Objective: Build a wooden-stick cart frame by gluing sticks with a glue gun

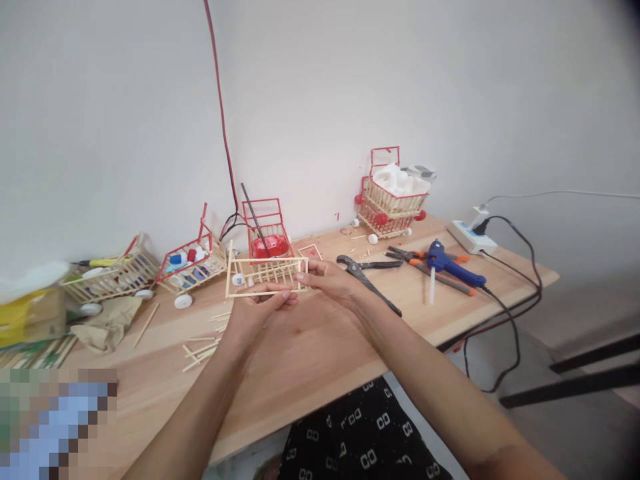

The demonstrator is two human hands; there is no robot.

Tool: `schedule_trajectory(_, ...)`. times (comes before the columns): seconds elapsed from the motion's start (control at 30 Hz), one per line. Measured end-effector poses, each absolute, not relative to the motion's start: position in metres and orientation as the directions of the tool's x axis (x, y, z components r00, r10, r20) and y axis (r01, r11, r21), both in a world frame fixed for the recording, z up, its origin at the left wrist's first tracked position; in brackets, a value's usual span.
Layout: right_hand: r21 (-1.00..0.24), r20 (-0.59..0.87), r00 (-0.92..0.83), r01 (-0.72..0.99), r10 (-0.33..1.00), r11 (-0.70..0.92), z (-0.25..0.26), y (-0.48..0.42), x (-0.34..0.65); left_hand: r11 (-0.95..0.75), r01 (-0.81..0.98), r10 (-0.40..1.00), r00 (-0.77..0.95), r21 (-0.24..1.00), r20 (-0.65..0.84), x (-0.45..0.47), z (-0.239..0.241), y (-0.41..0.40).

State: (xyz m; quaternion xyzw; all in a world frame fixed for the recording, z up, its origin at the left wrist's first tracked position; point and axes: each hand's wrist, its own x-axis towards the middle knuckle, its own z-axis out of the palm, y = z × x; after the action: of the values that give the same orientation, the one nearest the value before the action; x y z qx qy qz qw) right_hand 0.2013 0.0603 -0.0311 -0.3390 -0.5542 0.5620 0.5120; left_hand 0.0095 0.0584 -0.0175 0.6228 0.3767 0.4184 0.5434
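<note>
a pale, open-barred rectangular stick frame [265, 272] of thin wooden sticks sits just above the smooth wooden counter [310, 360]. the left hand [263, 308] pinches its near edge and the right hand [334, 280] clamps its right end. black pliers [380, 265] lie just right.

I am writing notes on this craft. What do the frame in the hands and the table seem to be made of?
The frame looks like thin unpainted wooden sticks, pale and matte, like the loose sticks nearby. The table seems light wood or wood laminate: visible grain, smooth surface.
</note>
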Motion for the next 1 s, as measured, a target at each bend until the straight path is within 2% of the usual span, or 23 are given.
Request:
schedule_trajectory(0.23, -0.973, 0.199, -0.247, -0.166, 0.948, 0.161, -0.032, 0.06, 0.203, -0.141, 0.025, 0.916, 0.382, 0.99, 0.121, 0.008, -0.018, 0.061)
schedule_trajectory(0.5, -0.989, 0.146, -0.191, -0.024, 0.971, 0.144, -0.025, 0.057, 0.206, -0.135, 0.038, 0.923, 0.368, 0.99, 0.111, 0.006, -0.013, 0.058)
schedule_trajectory(0.73, -0.988, 0.157, -0.182, -0.042, 0.971, 0.152, -0.024, 0.057, 0.208, -0.144, 0.033, 0.922, 0.367, 0.989, 0.122, 0.006, -0.011, 0.058)
schedule_trajectory(1.0, -0.977, 0.143, -0.019, -0.162, 0.989, 0.138, -0.03, 0.063, 0.218, -0.156, 0.024, 0.922, 0.363, 0.987, 0.137, 0.003, -0.015, 0.062)
